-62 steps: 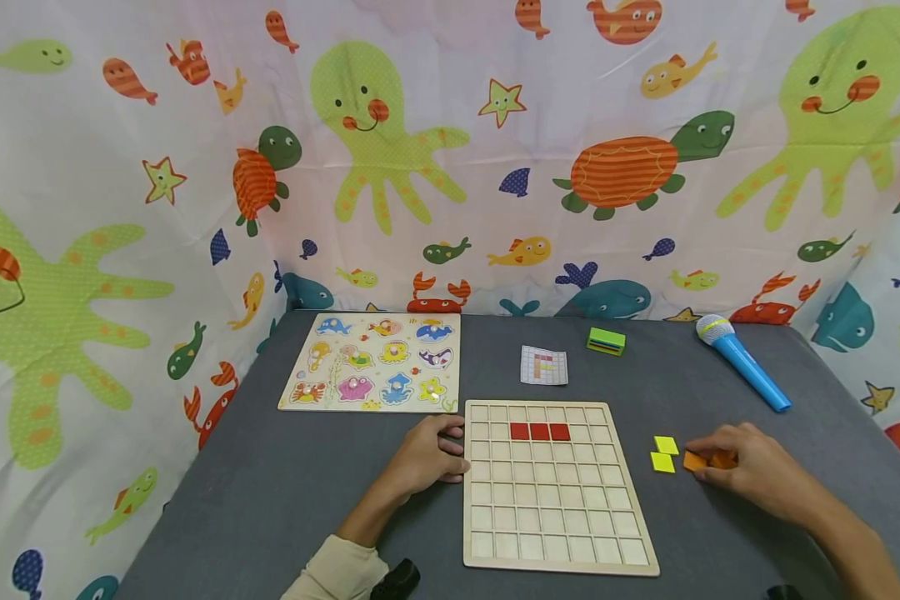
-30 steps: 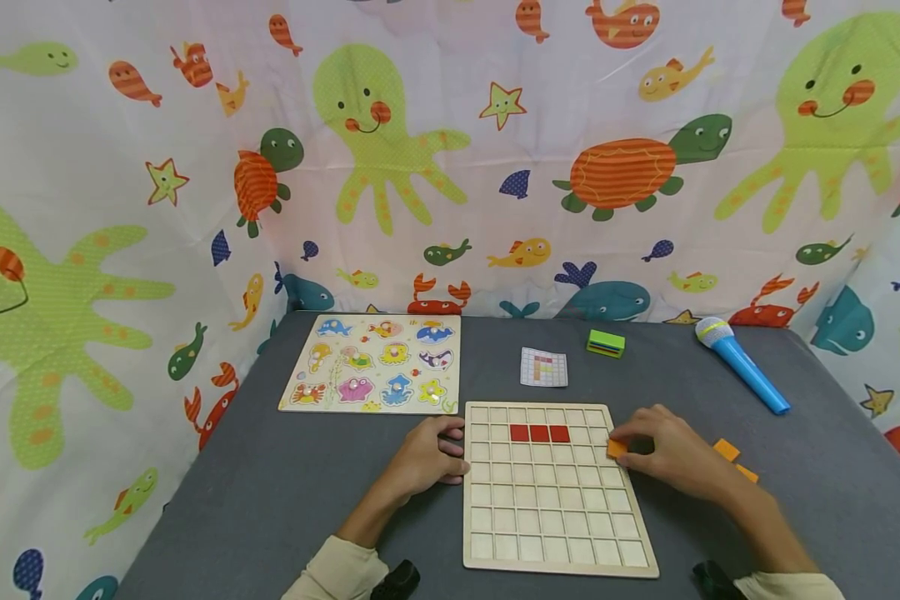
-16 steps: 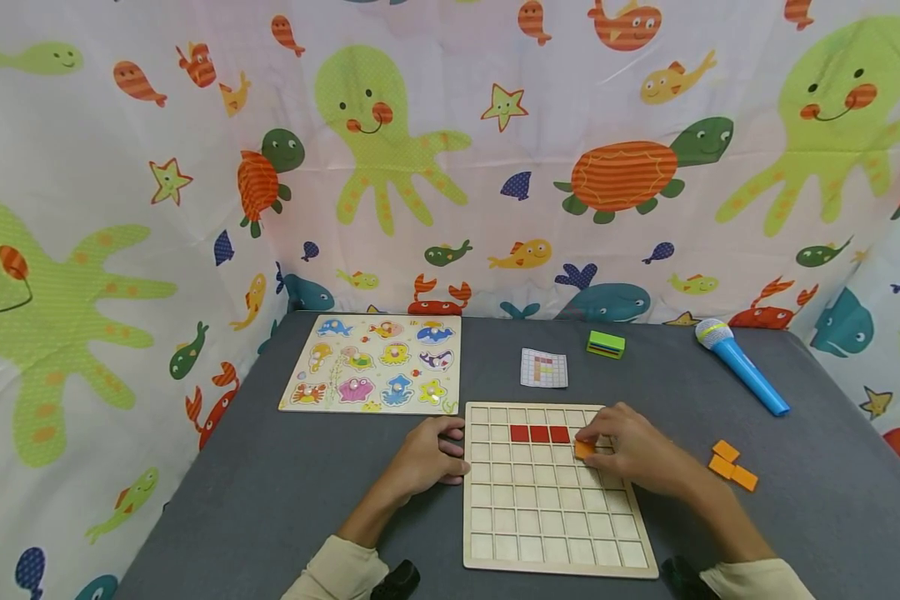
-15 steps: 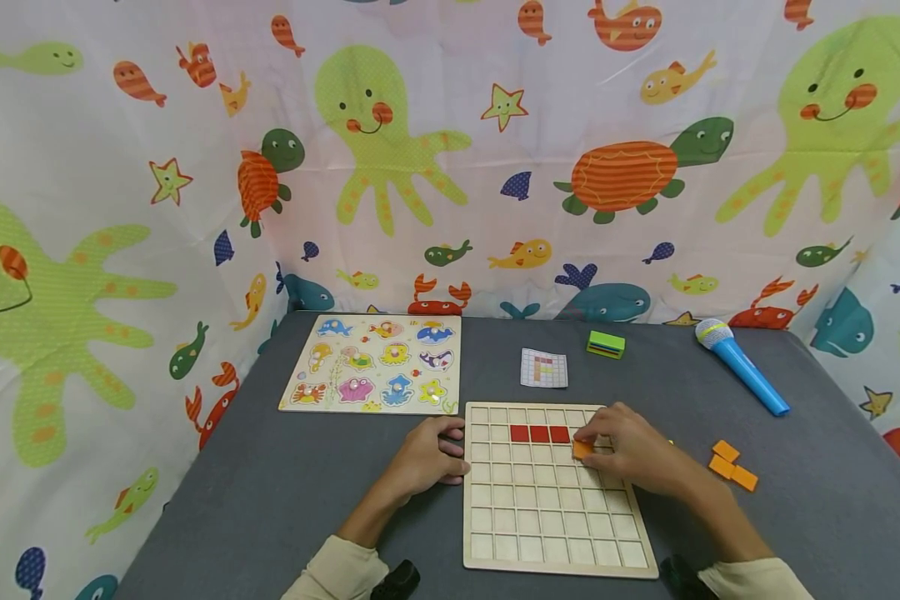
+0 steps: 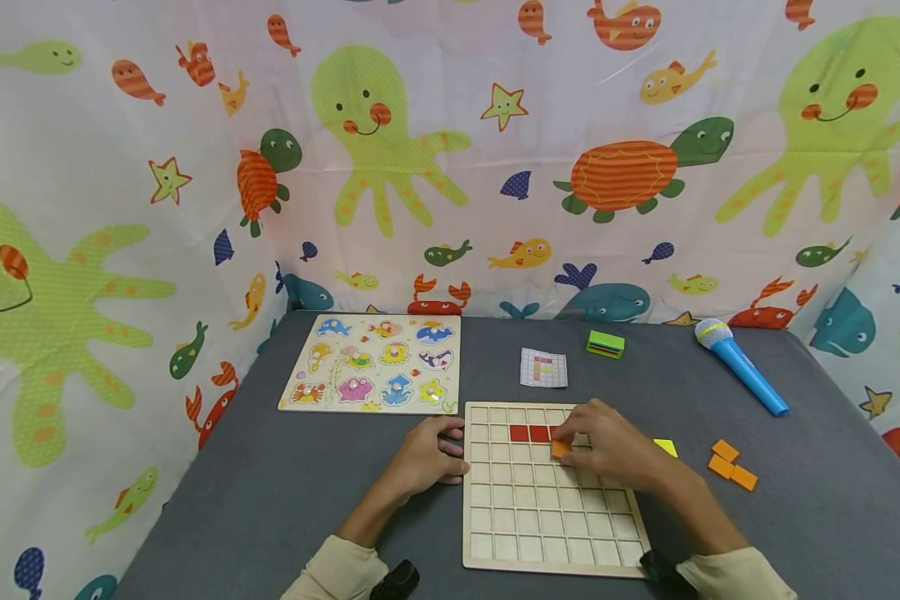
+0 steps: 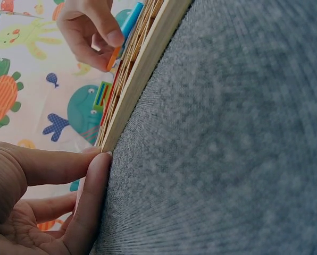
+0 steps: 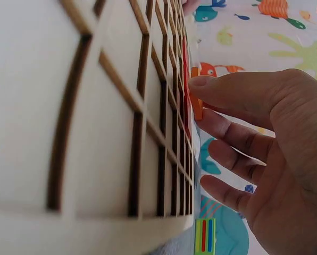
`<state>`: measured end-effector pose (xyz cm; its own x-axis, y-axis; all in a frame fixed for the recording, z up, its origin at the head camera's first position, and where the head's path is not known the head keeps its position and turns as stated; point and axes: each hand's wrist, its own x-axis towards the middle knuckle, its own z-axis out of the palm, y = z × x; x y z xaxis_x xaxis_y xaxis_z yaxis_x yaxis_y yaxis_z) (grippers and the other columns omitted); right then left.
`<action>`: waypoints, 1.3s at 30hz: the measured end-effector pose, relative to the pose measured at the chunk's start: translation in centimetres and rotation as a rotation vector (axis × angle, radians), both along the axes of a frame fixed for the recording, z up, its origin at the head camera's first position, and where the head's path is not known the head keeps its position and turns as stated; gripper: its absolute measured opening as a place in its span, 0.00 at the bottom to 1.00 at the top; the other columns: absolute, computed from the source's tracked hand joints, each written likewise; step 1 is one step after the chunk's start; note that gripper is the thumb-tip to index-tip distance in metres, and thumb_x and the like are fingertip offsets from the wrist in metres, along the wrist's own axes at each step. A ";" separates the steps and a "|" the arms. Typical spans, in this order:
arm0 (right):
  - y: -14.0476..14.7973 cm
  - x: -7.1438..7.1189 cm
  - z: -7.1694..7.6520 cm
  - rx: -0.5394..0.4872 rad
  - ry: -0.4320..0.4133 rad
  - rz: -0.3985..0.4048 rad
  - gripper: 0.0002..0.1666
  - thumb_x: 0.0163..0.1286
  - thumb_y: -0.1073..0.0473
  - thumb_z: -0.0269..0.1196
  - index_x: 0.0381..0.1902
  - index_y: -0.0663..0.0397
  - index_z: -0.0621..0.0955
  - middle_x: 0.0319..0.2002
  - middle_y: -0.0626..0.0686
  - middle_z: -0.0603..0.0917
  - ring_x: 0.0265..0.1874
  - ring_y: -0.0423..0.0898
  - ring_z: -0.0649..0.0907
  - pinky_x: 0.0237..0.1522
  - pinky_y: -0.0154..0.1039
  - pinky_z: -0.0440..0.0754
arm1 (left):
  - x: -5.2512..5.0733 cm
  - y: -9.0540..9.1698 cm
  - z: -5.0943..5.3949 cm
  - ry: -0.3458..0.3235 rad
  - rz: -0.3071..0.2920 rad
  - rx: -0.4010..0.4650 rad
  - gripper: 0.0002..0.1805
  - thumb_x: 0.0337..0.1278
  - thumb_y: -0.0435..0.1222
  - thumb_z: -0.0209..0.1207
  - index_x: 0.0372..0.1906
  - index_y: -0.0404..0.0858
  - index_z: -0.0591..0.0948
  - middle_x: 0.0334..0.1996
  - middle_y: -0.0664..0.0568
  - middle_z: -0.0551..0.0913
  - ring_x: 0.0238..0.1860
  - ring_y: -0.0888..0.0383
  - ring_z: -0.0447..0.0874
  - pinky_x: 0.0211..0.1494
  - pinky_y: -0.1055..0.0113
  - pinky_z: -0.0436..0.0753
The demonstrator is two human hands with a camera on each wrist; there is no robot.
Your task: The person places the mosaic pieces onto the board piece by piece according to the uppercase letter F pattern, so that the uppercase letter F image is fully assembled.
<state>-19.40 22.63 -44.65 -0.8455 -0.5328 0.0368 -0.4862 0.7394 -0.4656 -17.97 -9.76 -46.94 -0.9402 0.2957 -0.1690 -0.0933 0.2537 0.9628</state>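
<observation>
A wooden grid board (image 5: 542, 572) lies on the dark grey table. Red square tiles (image 5: 520, 433) sit side by side in its second row, the rightmost partly behind my right fingers. Between thumb and index finger, my right hand (image 5: 617, 443) pinches an orange square tile (image 5: 559, 449), just in front of the red row. In the right wrist view, this orange tile (image 7: 196, 101) stands clear of the grid surface, near the red. My left hand (image 5: 423, 457) holds the board's left edge; the left wrist view shows its thumb and index finger pinching the rim (image 6: 116, 125).
Three orange tiles (image 5: 722, 467) lie on the table at the right. A yellow tile (image 5: 666, 447) shows partly behind my right wrist. Farther back are a printed grid card (image 5: 543, 367), a green-topped tile stack (image 5: 605, 343), a blue toy microphone (image 5: 750, 375) and a sea-animal puzzle (image 5: 375, 363).
My right hand has picked up an orange tile from the right and carried it left, past the yellow tiles, over the board to near the third red tile. The left hand stays put.
</observation>
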 end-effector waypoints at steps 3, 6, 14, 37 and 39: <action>-0.5 -0.1 0.0 -0.010 -0.005 0.014 0.15 0.69 0.53 0.74 0.52 0.45 0.91 0.49 0.41 0.86 0.52 0.45 0.76 0.54 0.52 0.81 | 0.0 0.0 0.0 0.001 -0.001 0.001 0.37 0.52 0.19 0.72 0.70 0.27 0.74 0.56 0.38 0.78 0.47 0.51 0.84 0.38 0.58 0.95; -1.1 -0.2 0.1 -0.023 0.000 0.037 0.14 0.69 0.53 0.74 0.51 0.46 0.92 0.48 0.41 0.86 0.50 0.44 0.76 0.51 0.48 0.80 | 0.0 0.0 0.0 0.000 0.000 0.001 0.38 0.52 0.19 0.72 0.70 0.27 0.74 0.56 0.38 0.78 0.47 0.51 0.84 0.38 0.59 0.95; -2.6 -0.3 0.4 -0.034 0.007 0.061 0.15 0.69 0.54 0.74 0.52 0.48 0.91 0.47 0.41 0.86 0.48 0.43 0.76 0.48 0.44 0.81 | 0.0 0.0 0.0 -0.003 0.004 0.003 0.38 0.52 0.19 0.72 0.70 0.27 0.74 0.56 0.38 0.78 0.47 0.51 0.84 0.38 0.59 0.95; -5.0 -0.9 0.1 -0.058 -0.017 0.086 0.13 0.67 0.57 0.76 0.49 0.49 0.92 0.45 0.44 0.87 0.43 0.44 0.75 0.40 0.38 0.75 | -0.1 0.0 -0.1 -0.003 0.000 -0.006 0.38 0.52 0.20 0.72 0.71 0.28 0.74 0.56 0.39 0.78 0.46 0.52 0.84 0.37 0.59 0.95; -5.0 -0.9 0.1 -0.056 -0.019 0.085 0.14 0.67 0.57 0.76 0.50 0.49 0.92 0.46 0.44 0.87 0.43 0.44 0.75 0.40 0.38 0.75 | -0.1 0.0 -0.1 -0.004 0.002 -0.006 0.38 0.52 0.20 0.72 0.70 0.27 0.75 0.56 0.39 0.78 0.46 0.52 0.84 0.37 0.59 0.94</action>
<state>-20.29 17.64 -44.52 -0.7978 -0.6006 0.0527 -0.5369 0.6681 -0.5151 -18.04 -9.73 -47.06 -0.9400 0.2931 -0.1746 -0.0976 0.2593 0.9608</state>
